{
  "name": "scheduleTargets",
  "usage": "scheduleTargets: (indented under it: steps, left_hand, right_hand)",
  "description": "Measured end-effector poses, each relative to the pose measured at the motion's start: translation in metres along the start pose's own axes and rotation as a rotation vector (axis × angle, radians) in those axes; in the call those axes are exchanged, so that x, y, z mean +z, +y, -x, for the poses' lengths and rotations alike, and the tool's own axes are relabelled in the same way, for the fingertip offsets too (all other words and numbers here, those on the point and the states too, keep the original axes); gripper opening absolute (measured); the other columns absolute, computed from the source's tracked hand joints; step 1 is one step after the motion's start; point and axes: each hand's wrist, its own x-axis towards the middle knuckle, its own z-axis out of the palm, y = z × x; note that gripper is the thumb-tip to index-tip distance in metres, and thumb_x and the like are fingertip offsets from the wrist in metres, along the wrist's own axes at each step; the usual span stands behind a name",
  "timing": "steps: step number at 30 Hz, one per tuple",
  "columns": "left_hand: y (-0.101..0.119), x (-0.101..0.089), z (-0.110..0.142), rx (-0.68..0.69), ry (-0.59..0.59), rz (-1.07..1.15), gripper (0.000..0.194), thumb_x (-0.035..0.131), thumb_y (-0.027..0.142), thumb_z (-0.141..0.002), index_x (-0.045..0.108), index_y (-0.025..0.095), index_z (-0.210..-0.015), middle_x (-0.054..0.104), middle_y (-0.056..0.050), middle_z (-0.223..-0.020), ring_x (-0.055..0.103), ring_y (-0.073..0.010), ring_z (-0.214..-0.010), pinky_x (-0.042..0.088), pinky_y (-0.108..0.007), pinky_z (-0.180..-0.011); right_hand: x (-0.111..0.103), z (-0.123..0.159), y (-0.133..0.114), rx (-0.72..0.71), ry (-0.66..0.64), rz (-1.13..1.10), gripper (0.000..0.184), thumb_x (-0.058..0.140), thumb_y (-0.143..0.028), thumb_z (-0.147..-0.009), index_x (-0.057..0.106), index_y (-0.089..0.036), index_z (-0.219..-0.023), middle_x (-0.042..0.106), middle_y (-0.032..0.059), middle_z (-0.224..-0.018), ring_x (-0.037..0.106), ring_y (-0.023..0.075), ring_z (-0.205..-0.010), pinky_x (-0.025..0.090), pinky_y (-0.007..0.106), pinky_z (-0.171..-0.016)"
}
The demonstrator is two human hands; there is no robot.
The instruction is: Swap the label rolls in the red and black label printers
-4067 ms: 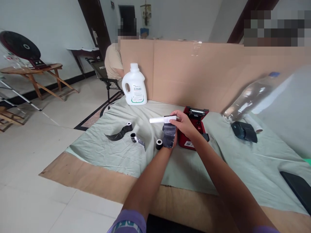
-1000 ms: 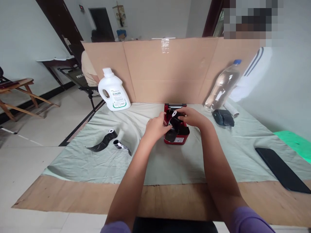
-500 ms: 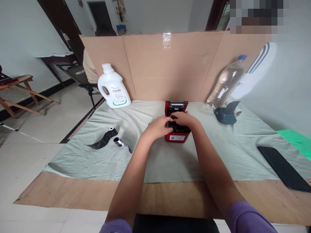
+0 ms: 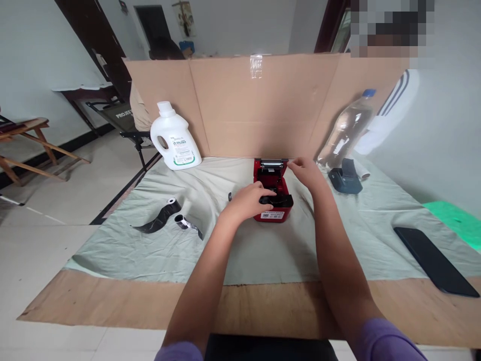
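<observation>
A small red printer [image 4: 285, 214] stands at the middle of the cloth, its lid [image 4: 271, 165] raised and leaning back. A black strip [image 4: 283, 201] lies across the printer's front edge and hangs a little past its right side. My left hand [image 4: 250, 200] is at the printer's left, thumb and fingers on either side of the black strip's left end. My right hand [image 4: 305, 170] is up at the right edge of the raised lid, fingers drawn together against it. The inside of the printer is dark and partly covered by my left hand.
Two small rolls with black tails, one roll [image 4: 173, 204] behind another roll [image 4: 181, 220], lie left. A white jug [image 4: 176, 143] and clear bottle [image 4: 345, 133] stand before a cardboard screen [image 4: 259, 110]. A dark dispenser [image 4: 344, 180] and phone [image 4: 436, 260] lie right; a person stands behind.
My right hand has left the printer's inside and moved up and right to the lid's edge. My left hand stays at the printer, its fingers spread slightly wider. The lid remains raised.
</observation>
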Motion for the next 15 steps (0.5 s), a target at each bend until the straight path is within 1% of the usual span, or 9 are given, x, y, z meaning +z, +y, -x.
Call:
scheduleTargets:
  steps: [1,2,4,5,7,10,11,13,15]
  left_hand:
    - [0.003,0.001,-0.001,0.015,-0.008,-0.042,0.038,0.069,0.033,-0.086,0.075,0.033,-0.124,0.065,-0.004,-0.11,0.066,-0.0238,-0.099,0.052,-0.033,-0.088]
    - [0.007,0.003,-0.002,0.032,-0.018,-0.093,0.036,0.067,0.033,-0.088,0.076,0.032,-0.123,0.065,-0.005,-0.109,0.066,-0.0237,-0.098,0.052,-0.033,-0.087]
    - [0.013,0.005,-0.004,0.064,-0.008,-0.184,0.031,0.061,0.03,-0.092,0.079,0.03,-0.117,0.066,-0.005,-0.108,0.067,-0.0234,-0.098,0.05,-0.033,-0.088]
    - [0.015,0.005,-0.005,0.081,0.006,-0.216,0.03,0.058,0.028,-0.093,0.08,0.029,-0.113,0.067,-0.005,-0.107,0.067,-0.0231,-0.098,0.05,-0.033,-0.088]
    - [0.017,0.005,-0.006,0.125,0.029,-0.25,0.03,0.056,0.025,-0.094,0.082,0.028,-0.109,0.069,-0.004,-0.103,0.067,-0.0223,-0.096,0.049,-0.033,-0.087]
    - [0.017,0.003,-0.006,0.172,0.028,-0.241,0.029,0.056,0.027,-0.094,0.082,0.029,-0.108,0.071,-0.003,-0.101,0.067,-0.0205,-0.091,0.049,-0.031,-0.08]
    - [0.017,0.003,-0.006,0.178,0.019,-0.238,0.029,0.056,0.028,-0.094,0.082,0.03,-0.107,0.071,-0.003,-0.101,0.067,-0.0199,-0.089,0.049,-0.031,-0.078]
    - [0.017,0.001,-0.006,0.181,-0.015,-0.243,0.029,0.057,0.028,-0.093,0.082,0.03,-0.107,0.071,-0.002,-0.101,0.067,-0.0194,-0.086,0.048,-0.031,-0.074]
    - [0.017,0.0,-0.005,0.19,-0.05,-0.244,0.028,0.057,0.027,-0.092,0.082,0.03,-0.106,0.071,-0.003,-0.101,0.066,-0.0195,-0.085,0.047,-0.031,-0.072]
  right_hand:
    - [0.007,-0.003,0.005,0.014,0.089,-0.054,0.034,0.058,-0.048,-0.085,0.068,-0.019,-0.097,0.072,0.0124,-0.11,0.062,0.0273,-0.1,0.047,0.042,-0.093]
    - [0.014,-0.005,0.008,0.02,0.131,-0.127,0.04,0.057,-0.051,-0.084,0.067,-0.019,-0.105,0.069,0.0133,-0.119,0.061,0.0275,-0.106,0.047,0.042,-0.095]
    - [0.028,-0.009,0.013,0.018,0.094,-0.295,0.05,0.056,-0.056,-0.083,0.063,-0.02,-0.118,0.065,0.0126,-0.13,0.061,0.0265,-0.111,0.049,0.041,-0.094]
    - [0.033,-0.01,0.013,0.018,0.061,-0.367,0.053,0.056,-0.058,-0.082,0.062,-0.022,-0.119,0.065,0.0115,-0.13,0.061,0.0259,-0.11,0.05,0.04,-0.09]
    - [0.041,-0.01,0.013,0.031,0.037,-0.458,0.051,0.056,-0.061,-0.08,0.062,-0.022,-0.112,0.068,0.0094,-0.12,0.061,0.0248,-0.106,0.051,0.038,-0.085]
    - [0.047,-0.008,0.014,0.088,0.093,-0.536,0.039,0.057,-0.059,-0.078,0.059,-0.023,-0.092,0.068,0.0062,-0.1,0.061,0.0236,-0.098,0.05,0.036,-0.083]
    - [0.05,-0.005,0.015,0.099,0.115,-0.56,0.035,0.056,-0.057,-0.078,0.057,-0.023,-0.088,0.068,0.0062,-0.099,0.061,0.0239,-0.099,0.051,0.036,-0.084]
    - [0.055,0.002,0.022,0.08,0.165,-0.582,0.028,0.054,-0.05,-0.076,0.055,-0.024,-0.085,0.067,0.0083,-0.11,0.06,0.0259,-0.108,0.052,0.038,-0.089]
    - [0.062,0.014,0.033,0.037,0.199,-0.569,0.026,0.052,-0.043,-0.072,0.057,-0.024,-0.09,0.063,0.0098,-0.13,0.057,0.0286,-0.122,0.051,0.04,-0.096]
